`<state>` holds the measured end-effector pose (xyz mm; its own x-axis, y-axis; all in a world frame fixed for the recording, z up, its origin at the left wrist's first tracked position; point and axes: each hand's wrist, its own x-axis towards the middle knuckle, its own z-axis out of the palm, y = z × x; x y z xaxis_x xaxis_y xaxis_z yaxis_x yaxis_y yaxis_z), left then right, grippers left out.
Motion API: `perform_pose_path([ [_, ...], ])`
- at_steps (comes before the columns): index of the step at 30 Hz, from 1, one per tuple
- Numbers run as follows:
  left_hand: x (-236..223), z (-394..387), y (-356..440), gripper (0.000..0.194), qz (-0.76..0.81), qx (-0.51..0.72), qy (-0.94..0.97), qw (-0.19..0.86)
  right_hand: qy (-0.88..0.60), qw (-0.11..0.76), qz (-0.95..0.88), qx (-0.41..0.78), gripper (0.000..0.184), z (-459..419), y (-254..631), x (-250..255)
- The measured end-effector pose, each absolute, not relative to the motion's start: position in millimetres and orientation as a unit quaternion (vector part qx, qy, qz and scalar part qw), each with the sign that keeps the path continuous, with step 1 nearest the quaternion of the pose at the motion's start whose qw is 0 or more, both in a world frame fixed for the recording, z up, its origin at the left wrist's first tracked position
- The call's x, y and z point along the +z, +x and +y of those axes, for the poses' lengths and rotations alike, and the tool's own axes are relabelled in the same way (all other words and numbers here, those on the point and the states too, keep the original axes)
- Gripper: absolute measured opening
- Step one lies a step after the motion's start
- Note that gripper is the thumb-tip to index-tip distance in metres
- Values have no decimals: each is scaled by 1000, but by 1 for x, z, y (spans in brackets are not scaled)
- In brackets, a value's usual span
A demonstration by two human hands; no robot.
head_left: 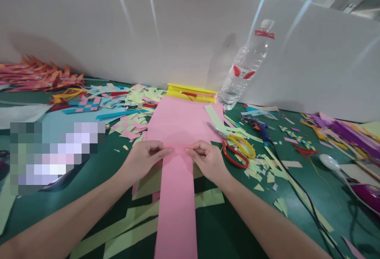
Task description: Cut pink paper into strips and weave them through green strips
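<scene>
A long strip of pink paper (178,207) runs from the near edge of the view up to my hands. My left hand (147,156) pinches its far end at the left edge, thumb toward the middle. At the opposite edge my right hand (208,158) pinches the same strip in the same way. Behind the fingertips lies a wider pink paper sheet (181,118), flat on the table. Scissors (237,148) with one red and one yellow handle rest on its right side, blades pointing up and left, close to my right hand.
Pale green paper strips (130,235) lie under and beside the pink strip. Cut scraps (139,96) cover the back of the green table (225,227). A clear bottle (246,69) stands at the back wall. On the right are a blue glue gun (258,126) with a black cord and a magenta tool (366,195).
</scene>
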<state>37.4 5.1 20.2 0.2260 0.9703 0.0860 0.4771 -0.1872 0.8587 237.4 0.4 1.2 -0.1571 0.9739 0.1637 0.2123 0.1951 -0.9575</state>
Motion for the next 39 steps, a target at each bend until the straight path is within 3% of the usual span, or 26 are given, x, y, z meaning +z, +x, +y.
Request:
perform_pose_path([
  [8, 16, 4, 39, 36, 514, 317, 648, 464, -480, 490, -608, 401, 30, 3, 240, -3],
  [16, 13, 5, 38, 39, 497, 305, 693, 424, -506, 505, -571, 404, 35, 6, 242, -3],
  [24, 19, 5, 39, 37, 517, 325, 684, 400, -491, 444, -628, 409, 36, 3, 240, -2],
  [34, 21, 4, 39, 35, 532, 332, 679, 383, -497, 427, -636, 408, 39, 3, 238, 2],
  [39, 22, 3, 39, 39, 526, 343, 683, 372, -479, 447, -633, 412, 37, 2, 237, 2],
])
